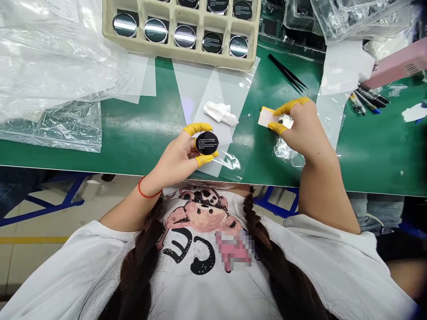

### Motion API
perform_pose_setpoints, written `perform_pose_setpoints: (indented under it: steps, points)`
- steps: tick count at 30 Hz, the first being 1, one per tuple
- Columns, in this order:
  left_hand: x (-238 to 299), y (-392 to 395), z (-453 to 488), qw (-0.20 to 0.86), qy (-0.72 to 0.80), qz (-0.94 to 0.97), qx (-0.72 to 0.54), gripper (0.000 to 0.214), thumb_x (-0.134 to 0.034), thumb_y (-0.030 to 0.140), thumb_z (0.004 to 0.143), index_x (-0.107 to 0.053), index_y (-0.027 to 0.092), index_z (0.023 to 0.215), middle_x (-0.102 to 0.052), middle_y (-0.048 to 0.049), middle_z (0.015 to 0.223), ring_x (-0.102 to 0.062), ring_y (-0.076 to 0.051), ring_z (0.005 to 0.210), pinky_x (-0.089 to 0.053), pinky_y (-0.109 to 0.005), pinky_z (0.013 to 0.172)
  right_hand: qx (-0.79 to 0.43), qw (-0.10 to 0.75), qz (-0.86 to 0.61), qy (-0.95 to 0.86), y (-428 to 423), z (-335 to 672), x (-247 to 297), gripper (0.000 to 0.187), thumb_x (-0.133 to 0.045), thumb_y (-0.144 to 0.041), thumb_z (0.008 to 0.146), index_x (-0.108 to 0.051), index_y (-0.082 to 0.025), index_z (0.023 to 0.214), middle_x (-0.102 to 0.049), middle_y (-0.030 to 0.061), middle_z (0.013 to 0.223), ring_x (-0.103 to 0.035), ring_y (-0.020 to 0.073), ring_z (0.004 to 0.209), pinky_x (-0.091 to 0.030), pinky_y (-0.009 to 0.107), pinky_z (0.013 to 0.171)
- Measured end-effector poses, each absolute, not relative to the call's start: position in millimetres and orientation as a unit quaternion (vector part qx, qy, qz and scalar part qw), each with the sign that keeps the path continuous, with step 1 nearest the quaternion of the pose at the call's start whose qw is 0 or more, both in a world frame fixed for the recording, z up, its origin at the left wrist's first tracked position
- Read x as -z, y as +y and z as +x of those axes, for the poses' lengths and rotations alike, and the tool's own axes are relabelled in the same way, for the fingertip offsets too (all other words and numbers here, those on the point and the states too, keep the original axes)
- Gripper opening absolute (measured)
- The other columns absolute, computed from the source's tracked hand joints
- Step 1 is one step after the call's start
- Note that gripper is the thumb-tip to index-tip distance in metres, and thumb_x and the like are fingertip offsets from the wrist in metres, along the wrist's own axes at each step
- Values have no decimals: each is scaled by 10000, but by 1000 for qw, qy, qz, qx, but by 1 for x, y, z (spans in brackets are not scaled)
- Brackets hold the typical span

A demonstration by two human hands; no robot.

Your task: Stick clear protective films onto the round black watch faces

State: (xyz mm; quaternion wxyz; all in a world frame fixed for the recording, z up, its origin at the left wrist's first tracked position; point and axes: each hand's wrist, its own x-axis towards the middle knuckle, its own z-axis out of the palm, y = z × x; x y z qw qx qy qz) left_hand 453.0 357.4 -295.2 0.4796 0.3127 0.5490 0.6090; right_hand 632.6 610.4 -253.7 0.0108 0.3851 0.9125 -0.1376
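Observation:
My left hand (182,153) pinches a round black disc (207,142) with white printed text between fingers in yellow finger cots, just above the green table's near edge. My right hand (300,126), also in yellow cots, grips a small pale pink card (267,117) together with a bit of clear film at the table's middle right. A crumpled white cloth (220,112) lies between the two hands, on clear plastic sheets (203,89).
A beige pulp tray (182,26) with several round discs stands at the back. Clear plastic bags (50,75) pile up at left. Black tweezers (288,73), pens (368,98), a pink box (400,66) and white paper (343,66) lie at right.

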Motion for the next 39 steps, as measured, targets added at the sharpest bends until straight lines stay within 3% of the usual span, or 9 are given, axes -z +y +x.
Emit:
perform_pose_setpoints:
  steps: [3, 6, 9, 14, 20, 27, 30, 35, 39]
  points:
    - [295, 357, 453, 473, 554, 320, -606, 535, -798, 216, 803, -513, 214, 1256, -732, -14, 983, -765, -173, 919, -607, -297, 845, 155, 34, 383, 910, 619, 632, 254, 497, -720, -114, 826, -614, -112, 1312, -606, 191, 1329, -514, 302, 1240, -429, 497, 1103]
    - [295, 357, 453, 472, 556, 325, -602, 534, -787, 212, 799, -511, 212, 1256, -734, -12, 969, -768, -180, 921, -601, -304, 843, 170, 41, 385, 906, 626, 632, 255, 332, -754, -119, 807, -675, -158, 1127, -647, 168, 1178, -525, 309, 1180, -461, 505, 1045]
    - [295, 356, 453, 473, 559, 320, -601, 531, -786, 217, 799, -513, 211, 1254, -738, -3, 945, -771, -176, 914, -594, -300, 852, 190, -36, 370, 909, 612, 632, 252, 143, -708, -154, 847, -646, -221, 957, -663, 118, 1088, -552, 301, 1137, -475, 535, 1014]
    - [298, 356, 454, 477, 556, 318, -602, 549, -788, 212, 802, -510, 215, 1275, -750, 1, 946, -771, -168, 907, -584, -291, 858, 273, -233, 221, 907, 536, 620, 245, 117, -572, -310, 1004, -607, -243, 1093, -704, 57, 1090, -661, 202, 950, -548, 419, 875]
    - [300, 357, 453, 460, 558, 333, -605, 574, -835, 254, 777, -527, 213, 1261, -707, 24, 862, -693, -118, 724, -525, -210, 645, 184, -233, 44, 954, 494, 594, 268, 138, -478, -296, 1047, -598, -231, 1061, -699, 62, 946, -612, 211, 868, -487, 387, 765]
    - [306, 358, 451, 453, 559, 354, -598, 589, -811, 284, 806, -502, 207, 1301, -731, -13, 954, -726, -174, 864, -583, -288, 782, 167, -201, 85, 961, 518, 581, 282, 126, -427, -328, 1030, -492, -231, 984, -609, 75, 923, -549, 234, 863, -447, 413, 752]
    - [305, 358, 449, 453, 564, 362, -587, 600, -812, 268, 794, -505, 204, 1305, -731, -12, 947, -722, -166, 840, -582, -278, 752, 196, -177, 103, 959, 520, 579, 275, 125, -445, -338, 1020, -506, -230, 1001, -615, 74, 940, -562, 231, 870, -471, 423, 783]
    - [295, 357, 450, 471, 583, 320, -580, 595, -829, 286, 776, -516, 200, 1274, -730, 6, 886, -725, -146, 766, -585, -270, 731, 349, -158, 193, 903, 535, 594, 256, 370, -491, -530, 1011, -501, -283, 1286, -625, 71, 1229, -632, 227, 1057, -538, 421, 894]
    - [289, 354, 452, 469, 600, 301, -574, 642, -861, 331, 768, -517, 205, 1297, -736, 11, 876, -740, -148, 779, -603, -291, 792, 318, -158, 353, 866, 579, 621, 263, 436, -502, -515, 999, -488, -289, 1372, -613, 86, 1321, -610, 258, 1190, -542, 484, 980]
